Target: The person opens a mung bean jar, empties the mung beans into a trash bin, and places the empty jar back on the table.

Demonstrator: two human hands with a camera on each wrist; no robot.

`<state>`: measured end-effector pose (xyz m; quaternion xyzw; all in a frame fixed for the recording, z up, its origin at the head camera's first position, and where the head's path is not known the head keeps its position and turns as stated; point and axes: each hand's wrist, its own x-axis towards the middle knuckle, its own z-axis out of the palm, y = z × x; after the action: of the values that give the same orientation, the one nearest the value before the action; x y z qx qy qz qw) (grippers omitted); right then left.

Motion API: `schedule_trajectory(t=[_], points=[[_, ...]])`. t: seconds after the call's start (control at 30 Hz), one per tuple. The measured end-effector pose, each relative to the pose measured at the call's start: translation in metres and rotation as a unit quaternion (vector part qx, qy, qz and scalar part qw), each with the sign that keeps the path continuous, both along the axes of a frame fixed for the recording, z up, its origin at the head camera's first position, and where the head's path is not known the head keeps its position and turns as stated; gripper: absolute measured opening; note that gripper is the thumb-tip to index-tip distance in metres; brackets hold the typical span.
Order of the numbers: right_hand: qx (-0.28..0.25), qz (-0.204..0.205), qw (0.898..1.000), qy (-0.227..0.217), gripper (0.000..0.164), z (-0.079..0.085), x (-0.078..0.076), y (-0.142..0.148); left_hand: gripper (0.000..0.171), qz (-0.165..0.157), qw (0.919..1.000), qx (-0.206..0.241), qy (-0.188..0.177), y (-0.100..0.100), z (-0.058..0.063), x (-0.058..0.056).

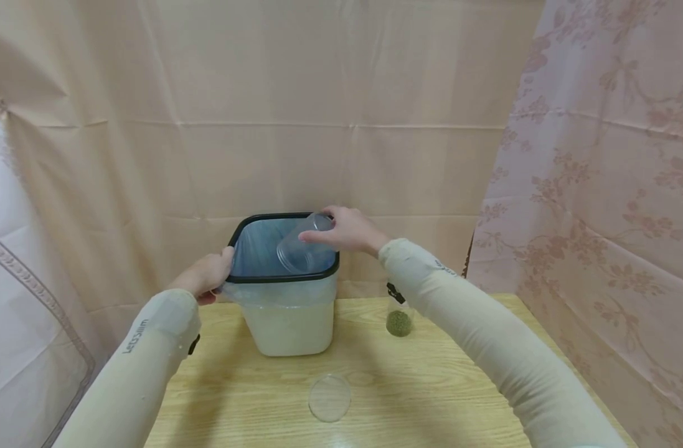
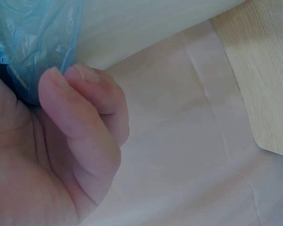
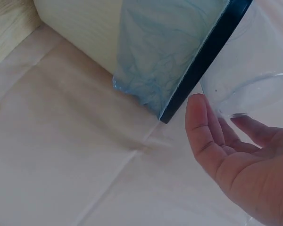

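A pale waste bin (image 1: 291, 326) with a black rim (image 1: 285, 277) stands at the table's back, lined with a thin blue plastic bag (image 1: 257, 239) folded over its outside. My left hand (image 1: 209, 274) grips the rim at its left side; in the left wrist view curled fingers (image 2: 92, 127) lie against the bag. Over the bin's mouth my right hand (image 1: 352, 231) holds a clear plastic cup (image 1: 293, 249) by its base end. The cup is tilted, its wide end pointing down and left into the bin. In the right wrist view the cup (image 3: 250, 61) overlaps the rim.
On the table (image 1: 431, 386), a clear round lid (image 1: 330, 398) lies flat in front of the bin. A clear container of green granules (image 1: 399, 323) stands to the right, partly behind the right forearm. Beige curtain (image 1: 296, 143) hangs behind, patterned pink cloth (image 1: 610, 205) to the right.
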<state>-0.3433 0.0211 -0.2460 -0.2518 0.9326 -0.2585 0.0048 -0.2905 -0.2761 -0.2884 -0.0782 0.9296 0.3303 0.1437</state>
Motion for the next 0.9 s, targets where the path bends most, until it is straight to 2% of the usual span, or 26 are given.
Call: schedule_trajectory(t=[0.47,0.9], points=[[-0.012,-0.017,1.0,-0.01,0.094,-0.0009,0.0003,0.0004,0.074,-0.003,1.0,0.008,0.002,0.0006,0.0017,0.0016],[-0.019,-0.006,1.0,-0.014,0.096,-0.0015,0.0035,0.0049,0.074,0.004,1.0,0.003,-0.002,0.0013,0.0015,0.0035]])
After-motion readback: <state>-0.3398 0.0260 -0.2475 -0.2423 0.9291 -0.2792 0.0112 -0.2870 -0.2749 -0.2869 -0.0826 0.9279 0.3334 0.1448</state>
